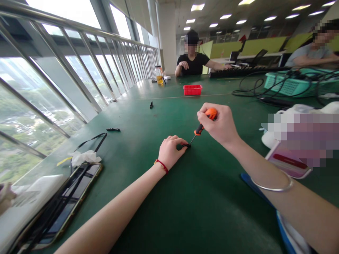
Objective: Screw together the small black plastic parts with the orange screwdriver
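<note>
My right hand [221, 123] is wrapped round the handle of an orange and black screwdriver [199, 129]. The screwdriver slants down to the left, and its tip meets a small black part [187, 145] on the green tabletop. Thumb and fingers of my left hand [172, 150] pinch that part from the left and hold it against the table. The part is too small for me to tell its kind. Two other small black pieces lie farther off: one [151, 105] beyond my left hand, and a longer one [113, 129] to the left.
A red plastic box [192, 90] stands ahead, with a bottle of yellow liquid [159, 74] behind it. At right are a green basket [290, 84] with black cables and a pink-screened device [287, 160]. A phone [76, 197] lies at left. Two people sit across the table.
</note>
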Demonstrator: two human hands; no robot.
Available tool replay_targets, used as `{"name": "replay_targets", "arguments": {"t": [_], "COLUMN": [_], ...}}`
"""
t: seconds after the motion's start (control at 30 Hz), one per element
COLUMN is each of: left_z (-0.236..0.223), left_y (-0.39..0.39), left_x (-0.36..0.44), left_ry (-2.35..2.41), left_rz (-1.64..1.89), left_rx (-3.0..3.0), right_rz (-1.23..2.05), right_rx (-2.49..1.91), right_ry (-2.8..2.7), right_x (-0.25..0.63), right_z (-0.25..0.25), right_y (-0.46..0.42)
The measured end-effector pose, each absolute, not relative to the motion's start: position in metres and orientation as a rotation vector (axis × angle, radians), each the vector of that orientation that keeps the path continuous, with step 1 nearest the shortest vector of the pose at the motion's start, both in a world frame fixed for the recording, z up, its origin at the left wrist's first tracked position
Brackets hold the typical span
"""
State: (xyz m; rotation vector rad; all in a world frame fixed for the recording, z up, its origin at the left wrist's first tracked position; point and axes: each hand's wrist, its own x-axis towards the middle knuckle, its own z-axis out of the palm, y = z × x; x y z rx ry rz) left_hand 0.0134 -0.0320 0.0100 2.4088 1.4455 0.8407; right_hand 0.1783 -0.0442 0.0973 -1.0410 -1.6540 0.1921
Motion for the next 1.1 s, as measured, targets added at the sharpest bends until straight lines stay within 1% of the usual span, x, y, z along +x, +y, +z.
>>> {"name": "replay_targets", "arguments": {"t": [0.37,1.1], "left_z": [0.0067,0.0067], "left_y": [-0.0267,-0.0256], "left_x": [0.0111,0.0101], "left_ry": [1.405,1.394], "left_rz": [0.859,0.851], "left_rx": [2.32,2.323], "right_rz": [0.13,0.167], "right_rx": [-1.14,-1.183], "right_ry": [-1.664,-1.642], "right_x": [0.1801,0.182], "right_z": [0.0911,0.0876], "right_y": [-0.0384,-0.0341]}}
